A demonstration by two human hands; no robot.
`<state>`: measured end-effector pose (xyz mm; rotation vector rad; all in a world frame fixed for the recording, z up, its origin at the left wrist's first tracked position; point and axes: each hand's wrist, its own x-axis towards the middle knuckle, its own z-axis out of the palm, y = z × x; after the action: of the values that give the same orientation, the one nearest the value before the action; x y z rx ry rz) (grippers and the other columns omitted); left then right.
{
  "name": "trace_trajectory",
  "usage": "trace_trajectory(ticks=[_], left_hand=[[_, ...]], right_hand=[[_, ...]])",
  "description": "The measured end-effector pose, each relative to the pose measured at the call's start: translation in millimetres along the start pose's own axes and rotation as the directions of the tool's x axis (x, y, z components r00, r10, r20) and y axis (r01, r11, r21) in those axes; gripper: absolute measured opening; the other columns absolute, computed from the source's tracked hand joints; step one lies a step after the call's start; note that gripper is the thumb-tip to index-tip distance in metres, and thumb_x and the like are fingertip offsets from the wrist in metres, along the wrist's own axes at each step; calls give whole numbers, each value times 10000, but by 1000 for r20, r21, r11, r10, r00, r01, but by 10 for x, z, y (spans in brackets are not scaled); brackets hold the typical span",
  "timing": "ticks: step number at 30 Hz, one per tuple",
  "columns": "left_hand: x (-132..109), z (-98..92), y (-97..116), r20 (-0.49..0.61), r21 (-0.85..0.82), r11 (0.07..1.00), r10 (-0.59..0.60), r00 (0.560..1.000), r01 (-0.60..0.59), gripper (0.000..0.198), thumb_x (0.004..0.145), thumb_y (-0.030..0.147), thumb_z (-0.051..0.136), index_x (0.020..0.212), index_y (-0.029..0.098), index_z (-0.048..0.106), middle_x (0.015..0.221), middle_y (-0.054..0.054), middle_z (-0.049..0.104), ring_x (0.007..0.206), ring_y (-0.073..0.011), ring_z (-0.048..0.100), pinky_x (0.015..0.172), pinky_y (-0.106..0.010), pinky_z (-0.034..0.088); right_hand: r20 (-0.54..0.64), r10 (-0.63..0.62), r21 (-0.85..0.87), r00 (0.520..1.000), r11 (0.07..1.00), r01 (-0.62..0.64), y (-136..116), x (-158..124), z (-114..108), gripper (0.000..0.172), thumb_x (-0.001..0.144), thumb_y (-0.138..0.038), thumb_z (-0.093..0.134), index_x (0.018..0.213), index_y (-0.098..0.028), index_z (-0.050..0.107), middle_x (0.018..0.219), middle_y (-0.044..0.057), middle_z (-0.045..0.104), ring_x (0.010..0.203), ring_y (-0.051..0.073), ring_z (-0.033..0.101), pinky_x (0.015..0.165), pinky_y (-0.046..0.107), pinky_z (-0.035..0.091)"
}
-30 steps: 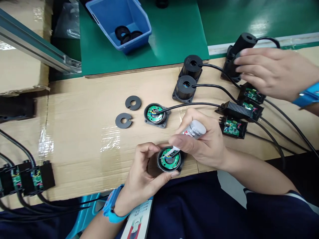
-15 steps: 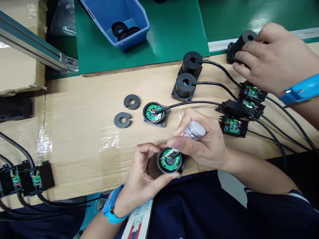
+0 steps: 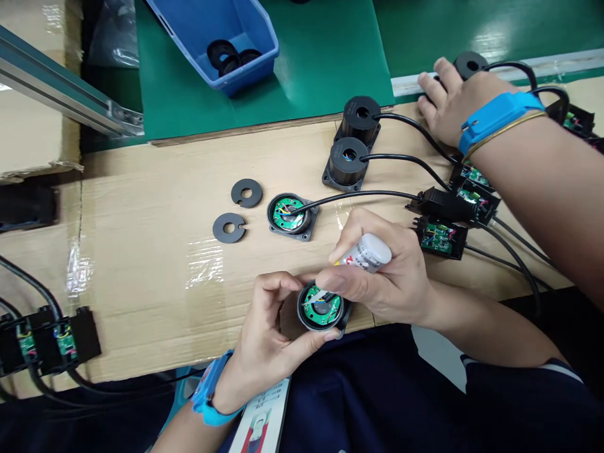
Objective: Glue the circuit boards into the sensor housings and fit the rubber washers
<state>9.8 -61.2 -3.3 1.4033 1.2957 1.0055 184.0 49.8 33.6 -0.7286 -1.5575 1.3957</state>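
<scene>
My left hand (image 3: 268,327) grips a round black housing (image 3: 321,310) with a green circuit board inside, at the near edge of the cardboard. My right hand (image 3: 377,270) is closed on a small white tube (image 3: 370,251), and the tube's nozzle touches the green board. A second open housing with a green board (image 3: 289,214) lies further back, its black cable running right. Two flat black slotted rings (image 3: 246,192) (image 3: 229,227) lie to its left.
Another person's hand (image 3: 450,100) with a blue wristband rests on a black cylinder at the back right. Two closed black cylinders (image 3: 352,148) stand mid-back. Small black boxes with green boards (image 3: 441,238) sit right. A blue bin (image 3: 214,38) holds black rings. More boxed boards (image 3: 47,343) lie left.
The other person's hand has moved the black cylinder further back and turned, so its wristband now faces me. My hands and the tube have stayed over the housing.
</scene>
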Motion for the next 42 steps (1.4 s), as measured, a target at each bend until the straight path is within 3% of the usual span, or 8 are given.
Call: trace_trajectory(ticks=[13,18,20,24,29,32,37,42], left_hand=[[-9,12,-46,-8,-30,999,20,1000,-21,579,798,164,837,1176,279,414,1241,-81,689,1167,-221,699,992,-371,597],[22,-120,-214,106,-31,996,88,990,-85,628,798,327,860,1243,278,420,1315,-145,651,1232,-289,669,1010,-447,586],[116,-244,-226,89,-19,990,139,986,-138,674,794,485,837,1288,262,438,1342,-165,604,1275,-309,629,1043,-463,563],[513,-479,-180,-165,260,958,165,972,-119,625,853,483,769,1330,245,442,1367,-143,554,1290,-290,587,1055,-465,535],[987,-527,-228,3,409,905,132,991,-121,585,842,408,788,1298,233,465,1384,-113,613,1318,-293,597,1083,-484,523],[1017,-490,-251,-18,450,866,251,968,-216,509,861,404,774,1242,219,493,1320,-124,652,1286,-301,623,1035,-463,556],[830,-530,-125,-9,647,665,495,869,-372,468,874,360,751,1235,142,548,1049,-115,652,1006,-266,675,865,-416,599],[716,-572,-70,47,674,581,583,811,-456,466,829,183,774,1248,109,584,1065,-119,649,1023,-254,670,924,-408,587]], right_hand=[[-60,-33,32,998,999,35,3,43,-77,408,861,-390,827,669,-206,518,595,-81,467,501,60,402,455,222,336],[-220,45,114,974,993,-20,75,108,-154,400,934,-498,727,709,-216,553,600,-47,538,481,80,474,420,237,350],[-293,80,135,953,990,-42,105,171,-194,455,904,-567,730,675,-230,529,552,-51,479,444,88,430,376,246,302],[-339,159,133,927,984,-120,72,335,-244,503,882,-650,701,654,-245,509,533,-48,436,438,99,395,357,247,260],[-360,151,106,921,987,-121,-26,483,-189,495,876,-658,695,665,-253,505,572,-49,436,461,100,404,369,239,287],[-418,105,79,902,994,-79,-13,488,-142,479,875,-647,704,670,-247,537,592,-44,475,471,100,429,379,241,313],[-366,13,-30,930,999,-26,88,424,-124,422,928,-567,689,690,-236,583,597,-33,521,493,108,443,443,260,373],[-321,-71,-151,944,988,23,137,397,-99,404,932,-546,698,700,-241,570,592,-42,518,499,105,425,445,262,321]])
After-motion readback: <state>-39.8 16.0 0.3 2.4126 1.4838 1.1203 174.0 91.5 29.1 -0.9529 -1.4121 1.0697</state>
